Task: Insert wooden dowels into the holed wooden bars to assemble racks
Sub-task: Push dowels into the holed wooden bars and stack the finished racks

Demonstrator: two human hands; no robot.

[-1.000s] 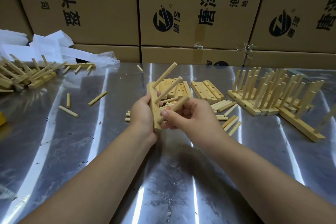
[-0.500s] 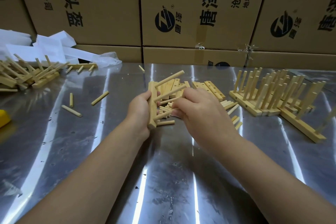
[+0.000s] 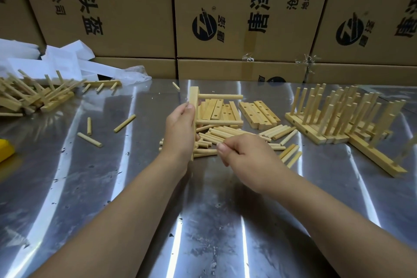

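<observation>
My left hand (image 3: 180, 128) grips a holed wooden bar (image 3: 194, 99) upright above the steel table. Two dowels (image 3: 220, 96) stick out of the bar to the right, level with the table. My right hand (image 3: 246, 158) is just right of the bar's lower end, with thumb and fingers pinching a short dowel (image 3: 205, 153) that points at the bar. Whether its tip is in a hole is hidden by my left hand. A heap of loose dowels (image 3: 225, 133) lies under and behind both hands. Bare holed bars (image 3: 259, 113) are stacked beyond it.
Finished racks (image 3: 338, 119) with upright dowels stand at the right. A jumble of racks (image 3: 33, 97) lies far left, with stray dowels (image 3: 89, 140) nearby. A yellow object (image 3: 4, 149) is at the left edge. Cardboard boxes (image 3: 225, 18) wall the back.
The bar has been turned upright, so its dowels now point right instead of up and right. My right hand went over the dowel heap and came back low beside the bar's lower end.
</observation>
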